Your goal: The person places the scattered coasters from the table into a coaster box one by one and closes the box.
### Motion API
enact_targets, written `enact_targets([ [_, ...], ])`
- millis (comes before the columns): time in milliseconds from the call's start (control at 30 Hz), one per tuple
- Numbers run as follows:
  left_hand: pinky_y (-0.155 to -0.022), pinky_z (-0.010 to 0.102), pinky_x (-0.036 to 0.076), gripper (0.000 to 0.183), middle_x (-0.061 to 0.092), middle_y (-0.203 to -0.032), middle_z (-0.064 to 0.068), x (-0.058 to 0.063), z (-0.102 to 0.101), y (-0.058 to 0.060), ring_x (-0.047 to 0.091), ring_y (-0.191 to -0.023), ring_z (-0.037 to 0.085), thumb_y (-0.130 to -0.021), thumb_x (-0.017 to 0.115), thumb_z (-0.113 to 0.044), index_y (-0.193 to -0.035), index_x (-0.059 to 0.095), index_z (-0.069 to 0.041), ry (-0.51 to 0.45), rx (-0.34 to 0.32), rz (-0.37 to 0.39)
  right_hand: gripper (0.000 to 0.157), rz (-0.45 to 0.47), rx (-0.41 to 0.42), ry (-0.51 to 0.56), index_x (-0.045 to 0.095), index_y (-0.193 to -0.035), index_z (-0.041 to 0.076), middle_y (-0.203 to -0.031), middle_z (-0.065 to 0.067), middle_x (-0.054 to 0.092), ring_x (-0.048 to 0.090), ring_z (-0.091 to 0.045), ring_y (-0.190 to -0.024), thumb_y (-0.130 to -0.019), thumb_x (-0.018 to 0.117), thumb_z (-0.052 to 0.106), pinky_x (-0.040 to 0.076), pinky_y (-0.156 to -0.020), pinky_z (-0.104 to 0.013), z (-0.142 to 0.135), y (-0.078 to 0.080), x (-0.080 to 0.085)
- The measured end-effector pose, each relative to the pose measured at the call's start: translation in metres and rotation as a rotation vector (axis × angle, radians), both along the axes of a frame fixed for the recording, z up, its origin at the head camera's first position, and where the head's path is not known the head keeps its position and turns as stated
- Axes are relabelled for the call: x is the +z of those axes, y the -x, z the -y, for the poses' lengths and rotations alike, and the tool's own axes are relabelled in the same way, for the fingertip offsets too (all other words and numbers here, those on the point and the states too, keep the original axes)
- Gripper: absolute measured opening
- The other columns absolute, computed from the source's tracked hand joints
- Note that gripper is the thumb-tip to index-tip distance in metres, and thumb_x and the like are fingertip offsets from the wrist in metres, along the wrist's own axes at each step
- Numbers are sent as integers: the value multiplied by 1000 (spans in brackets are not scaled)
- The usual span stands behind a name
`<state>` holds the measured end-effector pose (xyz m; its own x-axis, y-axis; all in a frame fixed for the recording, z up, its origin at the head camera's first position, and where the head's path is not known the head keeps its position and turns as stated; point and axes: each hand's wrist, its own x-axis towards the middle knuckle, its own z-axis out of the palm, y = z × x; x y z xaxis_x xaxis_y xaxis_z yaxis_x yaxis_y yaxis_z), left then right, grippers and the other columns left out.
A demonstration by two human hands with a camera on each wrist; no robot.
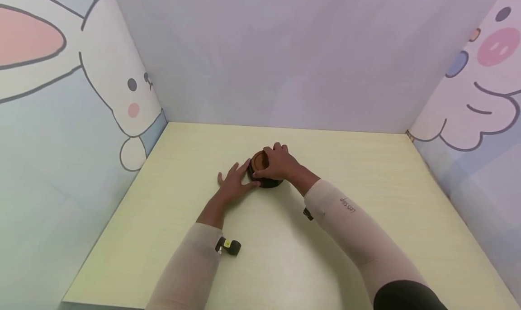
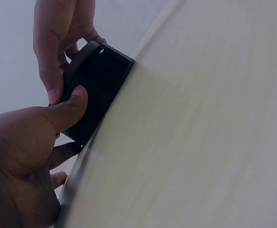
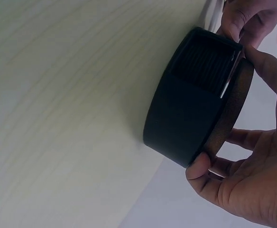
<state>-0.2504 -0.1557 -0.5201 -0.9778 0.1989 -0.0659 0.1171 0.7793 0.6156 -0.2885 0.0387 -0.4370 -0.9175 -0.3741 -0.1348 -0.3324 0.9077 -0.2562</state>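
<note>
A low black round case (image 1: 270,183) stands on the pale table, with a brown round disc (image 1: 258,161) on top of it. A cut-out in the case's side (image 3: 181,114) shows a ribbed dark interior. My right hand (image 1: 281,162) grips the brown disc (image 3: 233,109) by its edge, thumb on the near side and fingers across the far side. From the left, my left hand (image 1: 234,186) holds the case, its thumb pressed against the black side (image 2: 98,78) and its index finger at the rim; the other fingers spread out over the table.
The pale wood-grain table (image 1: 163,237) is boxed in by a plain back wall (image 1: 268,61) and two side walls with cartoon animals. Small black cameras (image 1: 232,247) sit at both wrists. A dark rounded shape (image 1: 407,296) overlaps the right sleeve at the bottom.
</note>
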Motion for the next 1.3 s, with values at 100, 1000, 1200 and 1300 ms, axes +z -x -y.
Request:
enact_targets([
  [100,-113,75,-3,92,35,-162,-1,1,0,1,16,-155,27,-83,60,-72,-158,17,-40,7,-1,-4,96,-1,-3,3,38,-150,15,-140,-17,41,40,-35,-127,-77,70,69,52,-95,-49,0,0,0],
  [1000,-114,73,-4,90,33,-163,1,5,-7,2,15,-156,27,-87,63,-64,-159,17,-37,24,-10,-1,95,8,8,-47,34,-155,18,-150,-19,35,34,-37,-136,-82,63,71,52,-96,-51,-6,-6,-6],
  [1200,-114,74,-3,89,34,-162,2,5,-7,4,16,-155,27,-87,63,-64,-159,17,-37,22,-8,-6,97,18,3,-21,28,-157,17,-155,-19,29,28,-39,-141,-84,61,71,47,-101,-57,-8,-6,-9],
  [1300,-113,74,-2,89,34,-162,4,3,-4,4,17,-155,28,-87,63,-64,-159,18,-37,25,0,-5,102,37,15,33,20,-159,15,-159,-19,23,24,-40,-144,-84,61,70,43,-104,-61,-9,-7,-12],
])
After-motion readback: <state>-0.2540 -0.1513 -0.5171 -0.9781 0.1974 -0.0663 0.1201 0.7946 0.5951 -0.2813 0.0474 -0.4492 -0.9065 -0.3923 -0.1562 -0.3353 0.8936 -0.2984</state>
